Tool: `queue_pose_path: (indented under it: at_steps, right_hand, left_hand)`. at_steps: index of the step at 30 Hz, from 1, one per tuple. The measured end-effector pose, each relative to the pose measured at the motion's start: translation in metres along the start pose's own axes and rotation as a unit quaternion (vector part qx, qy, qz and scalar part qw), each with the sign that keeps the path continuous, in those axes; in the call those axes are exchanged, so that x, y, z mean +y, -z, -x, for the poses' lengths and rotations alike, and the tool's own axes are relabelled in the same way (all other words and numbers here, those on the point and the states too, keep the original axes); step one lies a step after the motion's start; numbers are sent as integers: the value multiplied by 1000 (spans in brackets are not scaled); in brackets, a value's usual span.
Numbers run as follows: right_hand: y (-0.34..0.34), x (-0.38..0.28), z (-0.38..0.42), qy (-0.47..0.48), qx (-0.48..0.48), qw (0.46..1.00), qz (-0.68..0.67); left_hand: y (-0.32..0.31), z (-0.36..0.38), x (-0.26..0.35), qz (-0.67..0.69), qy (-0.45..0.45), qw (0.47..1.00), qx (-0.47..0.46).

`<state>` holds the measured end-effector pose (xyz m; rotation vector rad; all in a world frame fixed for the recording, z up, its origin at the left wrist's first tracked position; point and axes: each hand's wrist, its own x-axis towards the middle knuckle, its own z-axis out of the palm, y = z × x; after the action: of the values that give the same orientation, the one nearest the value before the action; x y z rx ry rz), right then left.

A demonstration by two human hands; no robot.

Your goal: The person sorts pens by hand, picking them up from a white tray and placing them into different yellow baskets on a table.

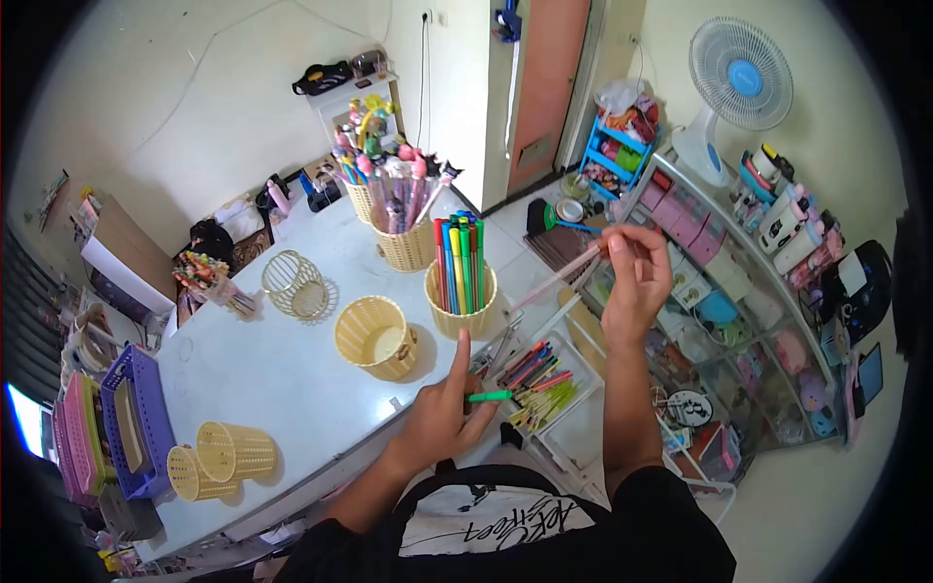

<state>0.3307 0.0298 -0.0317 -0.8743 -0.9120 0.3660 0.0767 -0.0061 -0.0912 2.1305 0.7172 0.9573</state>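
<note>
- Baskets: six yellow ones on the table (292, 389), centre and lower left.
- Left hand (442, 413) pinches one green pen (489, 395).
- Right hand (637, 272) pinches one pink pen (556, 279).
- Shirt print unreadable.

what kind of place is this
Likely a small stationery shop or its stockroom: yellow baskets of colored markers and novelty pens crowd the white table, and a glass display case holds more goods.
</note>
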Motion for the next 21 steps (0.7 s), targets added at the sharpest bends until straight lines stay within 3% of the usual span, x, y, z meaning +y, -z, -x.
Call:
queue_pose_path:
  at_steps: [2,3,5,6,8,13,15,16,18,19,21]
  right_hand:
    - [-39,-21,-8,165,-27,986,-26]
    - [-48,-22,-13,171,-31,984,-26]
    - [-60,-17,-19,274,-198,923,182]
    - [-64,-13,-15,280,-201,921,183]
    - [-69,-4,-3,172,-306,901,254]
    - [-68,-21,11,303,-268,863,302]
    - [-55,-42,28,176,-276,908,260]
    - [-47,-41,37,115,-330,919,185]
    - [-49,-51,56,97,-379,907,153]
    - [-52,-54,64,79,-427,893,120]
    - [-51,-45,75,80,-415,900,108]
  left_hand:
    - [2,-7,2,5,13,1000,11]
    - [3,-9,4,11,35,999,15]
    - [6,-12,6,15,46,999,9]
    - [7,-13,6,17,63,998,-2]
    - [7,-12,2,25,56,998,0]
    - [16,-9,9,93,86,992,-22]
    - [11,-7,5,245,57,968,14]
    - [12,-10,9,247,56,967,15]
    - [15,-17,21,375,72,924,17]
    - [13,-17,19,376,71,924,18]
    - [9,-20,10,400,54,915,-4]
